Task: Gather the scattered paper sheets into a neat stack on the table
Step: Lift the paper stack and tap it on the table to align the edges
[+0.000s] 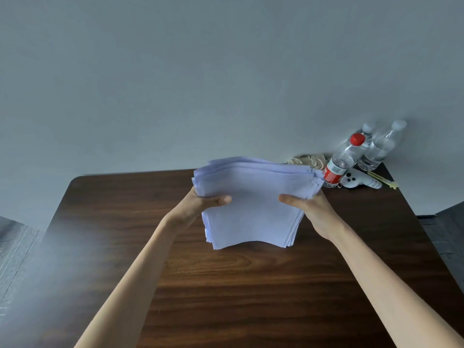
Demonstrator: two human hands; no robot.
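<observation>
A bundle of white paper sheets (253, 199) is held above the dark wooden table (226, 285), near its middle. My left hand (200, 203) grips the bundle's left edge, thumb on top. My right hand (307, 205) grips the right edge the same way. The sheets' edges are uneven, fanned a little at the far side, and the near edge sags between my hands. No loose sheets show elsewhere on the table.
At the far right corner stand a red-capped bottle (341, 162) and two clear bottles (379, 149), with a small white toy (356, 183), a yellow clip (383, 180) and a beige cloth (307, 160). A grey wall rises behind the table.
</observation>
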